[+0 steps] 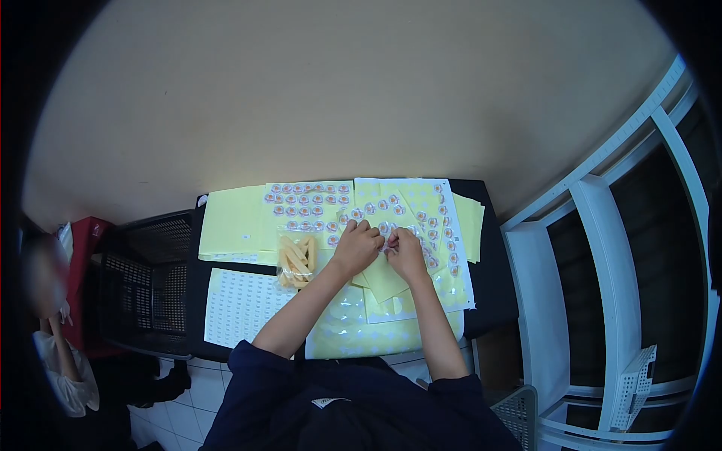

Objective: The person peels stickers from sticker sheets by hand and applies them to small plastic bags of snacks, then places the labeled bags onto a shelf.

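My left hand (359, 246) and my right hand (406, 254) are close together over yellow sheets on the table. Both have their fingers pinched together, and whatever is between them is too small to make out. Below them lies a small yellow sheet (385, 282), set at an angle over a larger white-edged sticker sheet (460, 289). Round stickers with orange centres (451, 234) run along that sheet's right side. More of these stickers cover another yellow sheet (304, 199) at the back. Left of my left wrist stands a clear bag of pale yellow sticks (295, 263).
A white sheet with rows of small print (241, 308) lies front left, plain yellow sheets (229, 222) behind it. A black crate (147, 282) stands left of the dark-covered table (492, 301). Another person (64, 361) is at far left. White shelving (545, 316) rises on the right.
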Demonstrator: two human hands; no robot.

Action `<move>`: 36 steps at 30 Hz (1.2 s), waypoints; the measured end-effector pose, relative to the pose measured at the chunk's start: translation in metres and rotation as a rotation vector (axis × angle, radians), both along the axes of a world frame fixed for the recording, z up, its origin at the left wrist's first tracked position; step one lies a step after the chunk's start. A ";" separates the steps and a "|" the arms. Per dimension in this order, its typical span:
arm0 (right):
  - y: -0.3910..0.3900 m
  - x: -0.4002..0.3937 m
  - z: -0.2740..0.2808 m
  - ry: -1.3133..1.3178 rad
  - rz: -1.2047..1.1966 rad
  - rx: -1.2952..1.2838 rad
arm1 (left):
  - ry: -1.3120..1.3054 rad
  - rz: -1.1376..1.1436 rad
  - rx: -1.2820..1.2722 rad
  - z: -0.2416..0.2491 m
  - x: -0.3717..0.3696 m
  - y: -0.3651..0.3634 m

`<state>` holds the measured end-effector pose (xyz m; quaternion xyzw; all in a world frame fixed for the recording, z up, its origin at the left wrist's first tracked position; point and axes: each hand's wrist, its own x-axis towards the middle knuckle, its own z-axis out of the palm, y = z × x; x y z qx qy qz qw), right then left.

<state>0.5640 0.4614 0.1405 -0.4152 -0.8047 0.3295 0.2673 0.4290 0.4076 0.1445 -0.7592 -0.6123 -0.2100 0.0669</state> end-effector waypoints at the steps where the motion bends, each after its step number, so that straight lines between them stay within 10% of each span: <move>1: 0.000 0.000 0.000 -0.002 0.001 -0.003 | -0.007 -0.004 0.003 -0.001 0.000 -0.001; 32: 0.002 -0.002 0.003 -0.042 0.011 -0.016 | -0.698 0.324 -0.133 -0.021 -0.003 -0.002; 36: 0.002 -0.002 0.002 -0.050 0.037 0.014 | -1.219 0.267 -0.213 -0.027 -0.012 0.002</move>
